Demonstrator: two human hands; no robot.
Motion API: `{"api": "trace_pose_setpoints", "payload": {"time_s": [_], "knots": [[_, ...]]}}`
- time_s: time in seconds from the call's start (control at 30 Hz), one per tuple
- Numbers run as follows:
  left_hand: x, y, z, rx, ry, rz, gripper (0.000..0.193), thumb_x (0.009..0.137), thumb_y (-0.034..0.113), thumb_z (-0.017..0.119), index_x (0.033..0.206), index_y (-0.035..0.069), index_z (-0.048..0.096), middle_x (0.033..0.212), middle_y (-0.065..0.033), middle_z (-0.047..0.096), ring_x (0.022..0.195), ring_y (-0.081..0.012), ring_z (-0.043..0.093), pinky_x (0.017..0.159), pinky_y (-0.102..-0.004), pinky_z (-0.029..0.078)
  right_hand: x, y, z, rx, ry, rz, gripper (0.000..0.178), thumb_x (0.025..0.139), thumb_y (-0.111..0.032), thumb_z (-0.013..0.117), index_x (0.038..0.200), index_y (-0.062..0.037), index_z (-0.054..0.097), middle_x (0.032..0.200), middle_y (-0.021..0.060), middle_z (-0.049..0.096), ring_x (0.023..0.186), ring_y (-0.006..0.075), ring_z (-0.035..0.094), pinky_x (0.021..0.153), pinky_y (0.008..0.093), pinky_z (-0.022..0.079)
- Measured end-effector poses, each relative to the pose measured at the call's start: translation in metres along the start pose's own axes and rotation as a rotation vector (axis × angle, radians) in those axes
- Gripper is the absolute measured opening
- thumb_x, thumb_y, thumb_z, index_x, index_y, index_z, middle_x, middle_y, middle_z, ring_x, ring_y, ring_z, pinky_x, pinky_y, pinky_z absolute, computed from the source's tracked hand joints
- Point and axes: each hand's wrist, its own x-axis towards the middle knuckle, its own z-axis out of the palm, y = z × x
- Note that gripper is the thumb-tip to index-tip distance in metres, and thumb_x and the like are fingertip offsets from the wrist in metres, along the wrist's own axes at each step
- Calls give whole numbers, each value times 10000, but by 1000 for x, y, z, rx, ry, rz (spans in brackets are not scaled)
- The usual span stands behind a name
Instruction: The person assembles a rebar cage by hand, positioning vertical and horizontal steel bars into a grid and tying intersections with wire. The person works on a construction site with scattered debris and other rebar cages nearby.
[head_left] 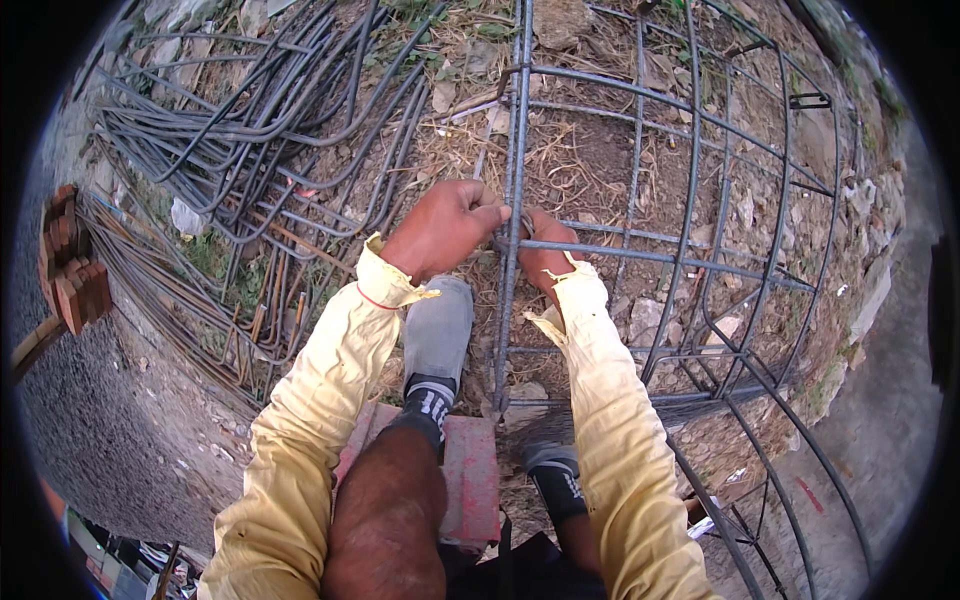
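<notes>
A cage of grey steel rebar (690, 160) lies in front of me and to the right, its long bars crossed by bent stirrups. My left hand (445, 228) is closed in a pinch at the left side of a paired upright bar (513, 140), thumb pointing at the bar. On the other side of that bar, my right hand (545, 255) curls its fingers close to where a crossbar (620, 252) meets it. The fingertips of both hands almost meet at this joint. Whatever small thing they pinch is too hidden to name.
Bent stirrups (290, 130) are heaped at the upper left, with thinner rods (190, 290) below them. Bricks (75, 270) are stacked at the far left. My shoe (438, 325) stands by a reddish block (470, 470). Stones and dry grass cover the ground.
</notes>
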Motion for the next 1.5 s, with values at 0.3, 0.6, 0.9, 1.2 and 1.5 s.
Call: {"api": "trace_pose_setpoints", "payload": {"time_s": [0.3, 0.6, 0.9, 1.2, 1.5], "knots": [[1, -45, 17, 51, 270, 94, 279, 950, 271, 576, 919, -6, 595, 852, -183, 652, 750, -318, 618, 723, -405, 475, -18, 39, -4, -160, 58, -225, 440, 864, -157, 599, 1284, -33, 557, 932, 211, 674, 865, 322, 664, 763, 424, 504], [-3, -55, 30, 11, 269, 232, 185, 1025, 186, 463, 1027, 7, 509, 898, -87, 668, 778, -155, 599, 751, -312, 489, -17, 15, -9, 88, -180, -44, 311, 830, -171, 645, 1095, -8, 639, 1018, 254, 642, 911, 373, 622, 803, 442, 488], [-6, -73, 19, 81, 227, 310, 126, 1019, 143, 475, 1019, 18, 488, 834, -91, 664, 759, -178, 628, 702, -327, 493, -1, 25, -1, -36, -225, -113, 308, 793, -217, 727, 997, 0, 648, 984, 244, 650, 952, 402, 632, 806, 462, 494], [-16, -49, 37, 91, 412, 265, 141, 1019, 154, 482, 1015, 13, 479, 760, -111, 653, 671, -224, 669, 632, -351, 516, -26, 6, 2, 160, 30, 41, 362, 782, -143, 753, 1101, -27, 624, 924, 211, 666, 884, 367, 653, 771, 424, 501], [14, -41, 27, -336, 283, -166, 242, 1027, 248, 473, 963, 15, 456, 731, -70, 574, 580, -156, 642, 486, -279, 494, -16, 38, 27, 239, 133, 69, 606, 766, -142, 768, 1291, 65, 546, 834, 175, 672, 767, 266, 653, 725, 375, 509]]}}
